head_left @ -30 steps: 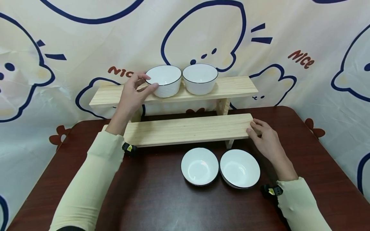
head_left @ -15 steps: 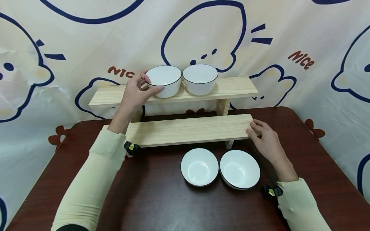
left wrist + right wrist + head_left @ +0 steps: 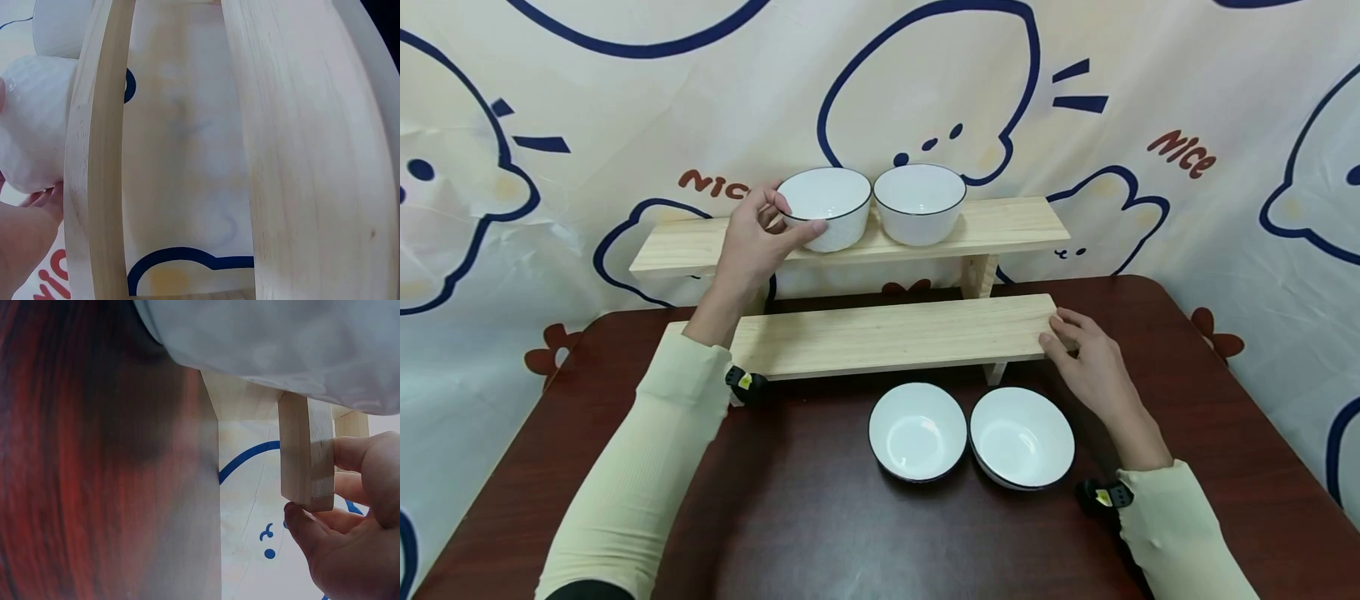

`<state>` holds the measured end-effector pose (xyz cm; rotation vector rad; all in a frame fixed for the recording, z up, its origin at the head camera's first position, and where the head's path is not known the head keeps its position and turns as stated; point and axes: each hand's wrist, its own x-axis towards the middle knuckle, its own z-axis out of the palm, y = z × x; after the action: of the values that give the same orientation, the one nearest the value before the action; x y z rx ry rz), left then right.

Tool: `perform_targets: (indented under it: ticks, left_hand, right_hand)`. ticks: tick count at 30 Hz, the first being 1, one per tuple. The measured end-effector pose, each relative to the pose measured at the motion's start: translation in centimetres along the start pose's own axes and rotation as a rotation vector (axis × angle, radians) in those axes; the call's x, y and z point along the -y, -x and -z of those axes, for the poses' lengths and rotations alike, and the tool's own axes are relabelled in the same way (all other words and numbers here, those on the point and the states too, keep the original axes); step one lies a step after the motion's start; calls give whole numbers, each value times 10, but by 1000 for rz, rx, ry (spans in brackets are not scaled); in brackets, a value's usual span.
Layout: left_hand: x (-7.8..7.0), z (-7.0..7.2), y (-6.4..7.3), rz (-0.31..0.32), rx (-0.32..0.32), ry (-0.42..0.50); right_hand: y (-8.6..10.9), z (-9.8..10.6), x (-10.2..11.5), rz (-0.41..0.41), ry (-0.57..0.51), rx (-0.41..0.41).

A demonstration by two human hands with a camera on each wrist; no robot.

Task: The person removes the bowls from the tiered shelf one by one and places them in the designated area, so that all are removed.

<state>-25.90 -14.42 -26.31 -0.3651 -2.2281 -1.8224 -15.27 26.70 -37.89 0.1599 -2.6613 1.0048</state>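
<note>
On the upper board of a two-tier wooden shelf (image 3: 1015,225), my left hand (image 3: 752,237) holds a white dark-rimmed bowl (image 3: 838,229) by its left side. The thumb lies along the front of the bowl, with fingers at the rim. A second white bowl (image 3: 919,221) sits right beside it. The left wrist view shows the held bowl's textured wall (image 3: 37,125) at the board's edge. My right hand (image 3: 1086,358) grips the right end of the lower board (image 3: 895,333). In the right wrist view, thumb and fingers are around that board end (image 3: 306,456).
Two more white bowls stand on the dark wooden table (image 3: 820,525) in front of the shelf: a left one (image 3: 917,433) and a right one (image 3: 1022,437), which looks stacked. A patterned cloth (image 3: 1150,75) hangs behind the table.
My left thumb has slid rightward along the front of the bowl, and the left forearm has shifted slightly right. The bowls, the shelf and my right hand stay in place.
</note>
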Motion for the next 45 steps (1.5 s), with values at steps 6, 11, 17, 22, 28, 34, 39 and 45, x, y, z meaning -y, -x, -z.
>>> perform_targets:
  ticks: [6,11,17,22,28,34,39,45]
  left_hand:
    - [-1,0,0,9,-2,0]
    - [-2,0,2,-2,3,6]
    - [-2,1,7,-22,12,24]
    - [-4,3,10,-18,20,6]
    - [-6,6,16,-23,21,-45]
    - [-8,8,22,-27,31,-52]
    - [-10,9,29,-19,38,-77]
    - [-11,10,36,-30,28,-100]
  right_hand:
    - [-1,0,0,2,-4,-4]
    - [-1,-1,0,-2,-1,-4]
    - [0,0,0,-1,0,-1]
    - [0,1,1,1,2,-1]
    - [1,1,2,-3,1,3]
    - [1,0,2,-1,1,-1]
    - [1,0,2,-9,4,1]
    - [1,0,2,-8,6,-3]
